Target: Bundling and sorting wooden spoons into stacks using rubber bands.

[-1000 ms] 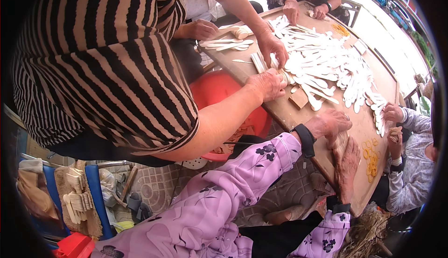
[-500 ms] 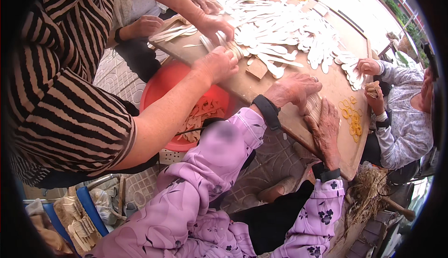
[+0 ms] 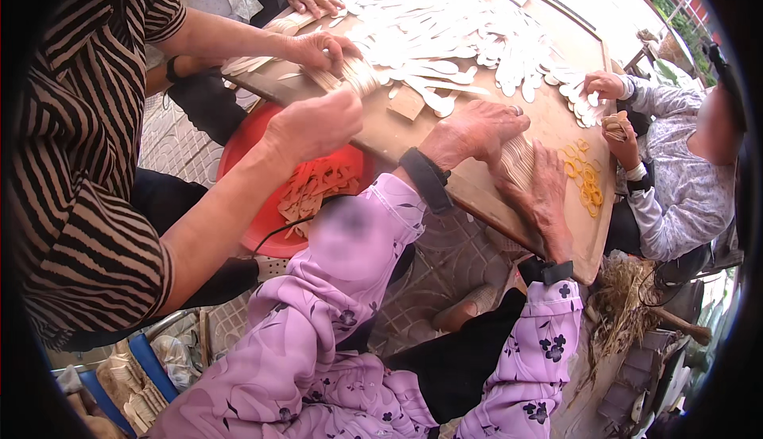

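Note:
My left hand (image 3: 481,131) and my right hand (image 3: 548,197) are closed around a bundle of pale wooden spoons (image 3: 517,161) at the table's near edge. The left fingers lie over its far end; the right hand presses along its side. The stick ends lie side by side, partly covered by my fingers. Just right of my right hand lie loose yellow rubber bands (image 3: 588,185). Ahead of my left hand spreads a large heap of loose wooden spoons (image 3: 445,34). A small wooden block (image 3: 406,104) sits between that heap and my left wrist.
At left, a person in a striped top works on another spoon bundle (image 3: 362,79). The person at right holds a small bundle (image 3: 616,126). More hands work at the far side. Below the table's left edge stands a red basin (image 3: 242,149) with wooden pieces. Tied bundles (image 3: 127,383) lie lower left.
The view has shifted slightly, so the table sits further left and higher. My hands stay on the bundle. The striped-top person's near hand has drawn back from their bundle.

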Available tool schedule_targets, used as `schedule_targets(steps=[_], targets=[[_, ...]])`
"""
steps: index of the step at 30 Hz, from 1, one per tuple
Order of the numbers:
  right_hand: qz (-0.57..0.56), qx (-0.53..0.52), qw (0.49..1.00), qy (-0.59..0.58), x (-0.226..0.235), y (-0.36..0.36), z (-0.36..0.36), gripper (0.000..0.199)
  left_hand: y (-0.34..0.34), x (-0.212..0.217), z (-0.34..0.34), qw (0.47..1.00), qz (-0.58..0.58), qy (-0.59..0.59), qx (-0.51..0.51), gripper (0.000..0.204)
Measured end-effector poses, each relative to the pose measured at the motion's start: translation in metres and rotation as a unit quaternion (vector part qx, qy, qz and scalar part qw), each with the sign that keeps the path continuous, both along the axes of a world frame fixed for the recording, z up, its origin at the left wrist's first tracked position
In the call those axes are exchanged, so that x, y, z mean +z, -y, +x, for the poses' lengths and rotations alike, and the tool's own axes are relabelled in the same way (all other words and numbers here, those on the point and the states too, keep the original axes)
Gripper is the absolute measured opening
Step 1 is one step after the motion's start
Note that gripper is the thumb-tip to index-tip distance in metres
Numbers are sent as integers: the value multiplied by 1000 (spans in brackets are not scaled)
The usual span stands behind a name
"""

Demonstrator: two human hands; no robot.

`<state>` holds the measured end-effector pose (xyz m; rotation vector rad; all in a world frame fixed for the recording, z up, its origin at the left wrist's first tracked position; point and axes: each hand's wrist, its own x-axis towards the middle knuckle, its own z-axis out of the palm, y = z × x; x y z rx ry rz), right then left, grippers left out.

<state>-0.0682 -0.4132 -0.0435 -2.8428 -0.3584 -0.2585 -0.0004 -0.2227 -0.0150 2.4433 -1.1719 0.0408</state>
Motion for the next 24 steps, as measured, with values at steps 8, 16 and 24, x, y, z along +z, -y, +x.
schedule_targets(steps=[8,16,24], targets=[[-15,-13,992,122,-13,-4,-1,80,2,16,-7,999,29,15,2,70],[32,-18,993,111,-1,-10,-4,78,-4,25,-18,997,-20,75,-11,69],[44,-10,983,176,7,-8,-6,74,-3,26,-22,988,-79,134,-26,75]])
